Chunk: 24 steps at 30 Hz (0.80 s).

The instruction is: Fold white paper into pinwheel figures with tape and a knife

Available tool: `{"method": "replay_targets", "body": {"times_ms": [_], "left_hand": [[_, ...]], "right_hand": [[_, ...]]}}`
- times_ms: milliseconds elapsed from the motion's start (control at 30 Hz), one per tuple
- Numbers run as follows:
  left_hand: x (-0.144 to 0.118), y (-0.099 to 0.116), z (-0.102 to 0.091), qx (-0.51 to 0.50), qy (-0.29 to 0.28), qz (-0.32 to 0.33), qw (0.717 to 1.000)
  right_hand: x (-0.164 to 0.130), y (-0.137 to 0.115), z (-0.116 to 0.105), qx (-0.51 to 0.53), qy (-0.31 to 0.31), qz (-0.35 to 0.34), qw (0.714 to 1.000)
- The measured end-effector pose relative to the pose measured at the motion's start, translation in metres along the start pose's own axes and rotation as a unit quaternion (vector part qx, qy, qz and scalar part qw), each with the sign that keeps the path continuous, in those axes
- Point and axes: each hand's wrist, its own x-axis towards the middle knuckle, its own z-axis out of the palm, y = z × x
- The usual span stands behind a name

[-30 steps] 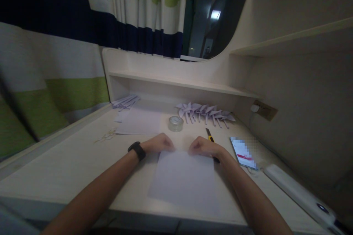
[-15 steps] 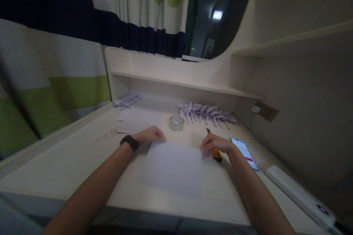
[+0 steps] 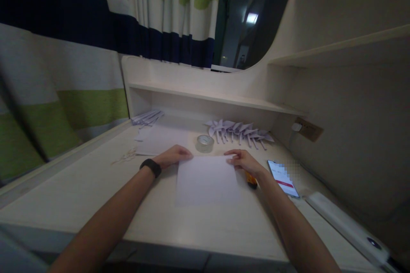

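A white sheet of paper (image 3: 207, 181) lies in front of me, its near edge blurred. My left hand (image 3: 175, 156), with a dark band on the wrist, is closed on the sheet's far left corner. At the far right corner, the thumb and fingers of my right hand (image 3: 242, 161) pinch the paper. Partly hidden under my right wrist is an orange and black utility knife (image 3: 251, 180). Just beyond the sheet's far edge stands a roll of clear tape (image 3: 205, 144).
Several paper pinwheels (image 3: 238, 131) lie at the back right. Back left are more paper sheets (image 3: 165, 136), rolled paper sticks (image 3: 147, 117) and small tan pieces (image 3: 126, 155). A lit phone (image 3: 285, 181) and a long white device (image 3: 346, 222) lie on the right.
The sheet has shifted away from me and its near edge has pulled back from the desk's front. My right hand has moved up and left onto the far right corner.
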Motion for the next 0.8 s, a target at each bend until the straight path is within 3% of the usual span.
{"method": "replay_targets", "body": {"times_ms": [267, 533, 600, 667, 733, 800], "left_hand": [[0.003, -0.004, -0.001, -0.013, -0.004, -0.029, 0.999], [0.006, -0.014, -0.006, 0.056, -0.021, -0.042, 0.997], [0.006, -0.016, -0.007, 0.061, -0.024, -0.033, 0.997], [0.006, -0.016, -0.006, 0.048, -0.042, -0.022, 0.998], [0.006, -0.016, -0.005, 0.021, -0.062, -0.025, 0.998], [0.005, -0.016, -0.004, -0.01, -0.072, -0.038, 0.997]], "right_hand": [[0.007, 0.009, -0.008, 0.005, 0.082, 0.01, 0.997], [0.009, 0.008, -0.023, -0.143, 0.213, 0.038, 0.966], [0.006, 0.007, -0.028, -0.262, 0.264, 0.065, 0.926], [0.003, 0.006, -0.029, -0.442, 0.287, 0.109, 0.843], [0.0, 0.005, -0.027, -0.576, 0.254, 0.157, 0.761], [-0.002, 0.004, -0.025, -0.611, 0.202, 0.193, 0.741]]}}
